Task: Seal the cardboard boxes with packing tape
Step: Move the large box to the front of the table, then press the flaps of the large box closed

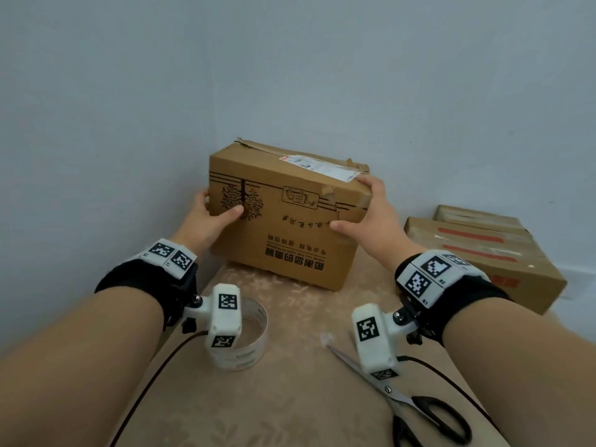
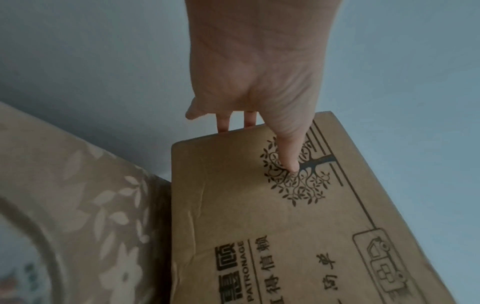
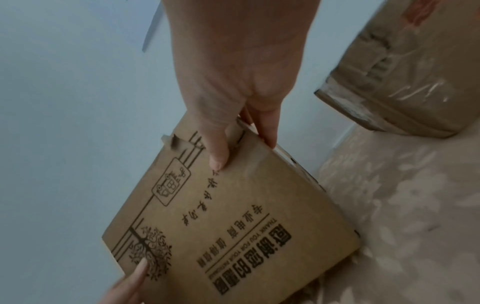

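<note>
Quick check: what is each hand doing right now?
Left hand: grips the printed box's left end.
Right hand: grips the same box's right end.

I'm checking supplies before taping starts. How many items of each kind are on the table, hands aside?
Cardboard boxes: 3, namely the printed box held by the left hand and right hand, the red-striped box, and the box behind it
Tape rolls: 1, the tape roll
Scissors: 1, the scissors
Total: 5
</note>
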`<state>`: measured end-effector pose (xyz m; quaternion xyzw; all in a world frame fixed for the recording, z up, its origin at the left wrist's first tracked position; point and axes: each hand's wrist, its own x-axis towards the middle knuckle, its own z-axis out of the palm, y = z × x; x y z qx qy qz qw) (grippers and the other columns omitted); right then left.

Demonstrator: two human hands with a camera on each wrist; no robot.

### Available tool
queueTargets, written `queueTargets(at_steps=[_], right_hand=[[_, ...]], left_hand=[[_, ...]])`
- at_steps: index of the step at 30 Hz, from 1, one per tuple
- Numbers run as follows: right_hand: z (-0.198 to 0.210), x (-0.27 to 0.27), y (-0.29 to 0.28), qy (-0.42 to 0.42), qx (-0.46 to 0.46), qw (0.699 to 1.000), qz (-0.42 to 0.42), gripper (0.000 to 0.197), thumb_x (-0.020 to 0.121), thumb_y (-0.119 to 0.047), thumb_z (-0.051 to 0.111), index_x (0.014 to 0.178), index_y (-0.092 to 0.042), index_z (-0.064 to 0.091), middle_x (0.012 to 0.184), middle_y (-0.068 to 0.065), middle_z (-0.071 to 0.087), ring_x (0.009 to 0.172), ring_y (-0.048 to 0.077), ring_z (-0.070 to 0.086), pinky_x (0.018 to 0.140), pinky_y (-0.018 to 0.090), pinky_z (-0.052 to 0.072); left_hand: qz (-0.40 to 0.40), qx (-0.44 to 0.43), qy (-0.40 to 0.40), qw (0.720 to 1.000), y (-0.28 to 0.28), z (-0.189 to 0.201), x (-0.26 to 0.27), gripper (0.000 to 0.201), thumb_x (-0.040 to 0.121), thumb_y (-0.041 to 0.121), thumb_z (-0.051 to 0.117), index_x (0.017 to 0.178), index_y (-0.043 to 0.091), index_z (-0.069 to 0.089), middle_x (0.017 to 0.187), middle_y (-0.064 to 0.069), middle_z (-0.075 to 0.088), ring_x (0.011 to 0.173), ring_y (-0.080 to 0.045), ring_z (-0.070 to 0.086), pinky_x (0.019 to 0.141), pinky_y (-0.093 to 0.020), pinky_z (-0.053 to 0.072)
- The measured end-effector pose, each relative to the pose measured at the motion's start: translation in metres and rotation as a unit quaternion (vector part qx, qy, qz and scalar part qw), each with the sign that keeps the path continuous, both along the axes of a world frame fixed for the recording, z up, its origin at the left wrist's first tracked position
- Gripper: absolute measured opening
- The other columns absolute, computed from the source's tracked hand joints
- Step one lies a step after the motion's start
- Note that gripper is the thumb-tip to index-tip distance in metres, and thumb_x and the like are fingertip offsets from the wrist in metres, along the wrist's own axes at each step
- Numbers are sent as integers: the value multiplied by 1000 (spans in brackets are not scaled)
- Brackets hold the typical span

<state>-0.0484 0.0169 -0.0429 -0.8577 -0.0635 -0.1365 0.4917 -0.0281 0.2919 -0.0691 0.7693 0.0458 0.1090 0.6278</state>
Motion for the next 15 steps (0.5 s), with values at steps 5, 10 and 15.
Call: queueTargets(at_steps=[5,10,15], right_hand=[[37,-31,-35,-3,44,998,-38,78,71,-25,84,132,-29,36,116,-3,57,104,20,61,86,44,56],[78,-75,-62,-7,93,994,-54,71,75,-25,81,130,-24,38,110,-5,59,96,15,63,71,36,58],[108,-120,-91,60,106,990,-74,59,74,-31,81,118,-17,45,111,3,62,94,21,67,74,45,59]], left_hand=[[-100,29,-36,994,-24,58,-44,60,88,30,65,140,37,36,118,24,50,104,-6,52,92,-40,39],[-72,78,-51,993,-39,107,-84,69,86,32,67,144,12,36,132,4,49,111,-15,53,95,-32,43],[-127,57,-31,990,-53,143,-133,22,89,33,63,111,33,61,116,7,63,101,-9,59,91,-29,45]])
